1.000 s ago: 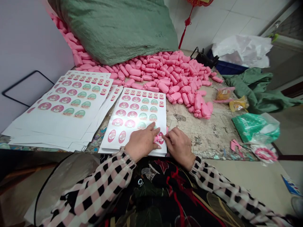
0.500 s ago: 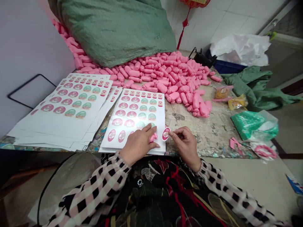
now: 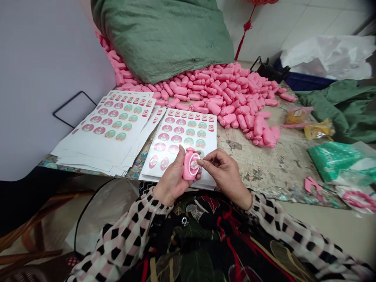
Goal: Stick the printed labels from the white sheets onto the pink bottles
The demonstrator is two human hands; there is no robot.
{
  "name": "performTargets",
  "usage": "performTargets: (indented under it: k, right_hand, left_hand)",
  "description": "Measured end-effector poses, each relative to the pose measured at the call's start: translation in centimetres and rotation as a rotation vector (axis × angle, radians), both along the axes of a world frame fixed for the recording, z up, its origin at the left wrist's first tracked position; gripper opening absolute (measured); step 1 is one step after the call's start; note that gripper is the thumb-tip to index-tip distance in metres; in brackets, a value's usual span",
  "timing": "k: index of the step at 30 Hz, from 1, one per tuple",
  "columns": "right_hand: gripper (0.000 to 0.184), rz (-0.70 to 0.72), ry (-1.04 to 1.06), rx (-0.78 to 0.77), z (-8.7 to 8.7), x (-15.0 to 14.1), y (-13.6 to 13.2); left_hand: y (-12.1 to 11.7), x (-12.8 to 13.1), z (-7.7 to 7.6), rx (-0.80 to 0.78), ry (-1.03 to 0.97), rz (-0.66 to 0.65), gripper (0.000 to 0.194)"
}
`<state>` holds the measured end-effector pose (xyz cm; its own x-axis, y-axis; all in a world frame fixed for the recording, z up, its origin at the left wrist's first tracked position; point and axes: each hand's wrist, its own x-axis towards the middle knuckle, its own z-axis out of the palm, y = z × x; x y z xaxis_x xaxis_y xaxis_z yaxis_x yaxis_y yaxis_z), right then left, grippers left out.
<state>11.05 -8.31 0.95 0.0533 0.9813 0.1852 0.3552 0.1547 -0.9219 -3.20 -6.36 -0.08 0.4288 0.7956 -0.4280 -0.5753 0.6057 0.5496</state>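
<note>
A small pink plastic bottle [image 3: 187,172] stands upright in my left hand [image 3: 173,178], its neck pointing away from me and the fingers wrapped round its sides. Against the bottle's front lies an oval pink-and-white sticker [image 3: 194,164]. My right hand [image 3: 227,174] pinches the sticker's right edge between thumb and finger; whether it is fully stuck down I cannot tell. Beneath the hands is a sheet of stickers [image 3: 188,121] with pink and green labels, partly covered by my left hand and the bottle.
More sticker sheets [image 3: 88,145] are stacked on the left. A heap of pink bottles [image 3: 229,94] spreads along the back under a green sack [image 3: 164,39]. To the right lie a green packet [image 3: 337,160], a pink cutting tool [image 3: 313,186] and small yellow bags [image 3: 320,129].
My left hand has turned palm up, bringing the bottle upright into view. My right hand has carried the sticker from beside the sheet onto the bottle's front. The camera view has shifted left.
</note>
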Motion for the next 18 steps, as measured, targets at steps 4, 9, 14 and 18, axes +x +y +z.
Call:
performTargets:
  k: [4,9,14,18]
  right_hand:
    - [0.018,0.010,-0.012,-0.005,-0.15,-0.09,-0.07]
    - [0.017,0.019,-0.016,-0.012,-0.09,-0.20,-0.20]
    - [0.018,0.020,-0.038,-0.004,-0.25,-0.33,-0.22]
    - [0.018,0.011,-0.039,0.001,-0.52,-0.40,-0.15]
  left_hand:
    - [0.06,-0.13,-0.31,-0.005,-0.044,0.003,0.045]
    - [0.10,-0.07,-0.52,0.009,-0.071,0.009,0.041]
    - [0.07,-0.03,-0.40,0.012,-0.064,0.012,0.042]
    - [-0.01,0.05,-0.18,0.023,-0.064,0.005,0.045]
